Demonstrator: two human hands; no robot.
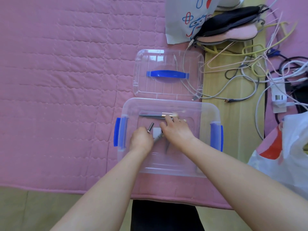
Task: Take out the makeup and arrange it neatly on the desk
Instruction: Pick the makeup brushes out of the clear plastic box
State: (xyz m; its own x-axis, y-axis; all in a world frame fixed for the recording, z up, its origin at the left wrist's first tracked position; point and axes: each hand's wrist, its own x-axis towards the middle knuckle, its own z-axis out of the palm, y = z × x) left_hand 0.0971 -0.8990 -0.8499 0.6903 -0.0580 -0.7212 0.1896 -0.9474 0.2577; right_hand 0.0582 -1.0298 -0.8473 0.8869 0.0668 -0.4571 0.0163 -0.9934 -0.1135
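Note:
A clear plastic storage box [206, 107] with blue side latches sits on the pink quilt. Both my hands reach inside it. My left hand [141, 140] grips a small grey metallic tube [151, 127] that sticks up from its fingers. My right hand [176, 130] lies over the box floor, fingers curled at a grey-handled makeup brush [150, 116] with a rose-gold ferrule near the far wall. A white square item [157, 131] and a grey pencil-like stick [158, 138] show between my hands. Whether the right hand holds the brush is unclear.
The box's clear lid [168, 72] with a blue handle lies just beyond the box. A tangle of cables [260, 72] and hangers covers the wooden floor to the right. Plastic bags [283, 155] sit at right and top. The pink quilt [58, 80] stretches left.

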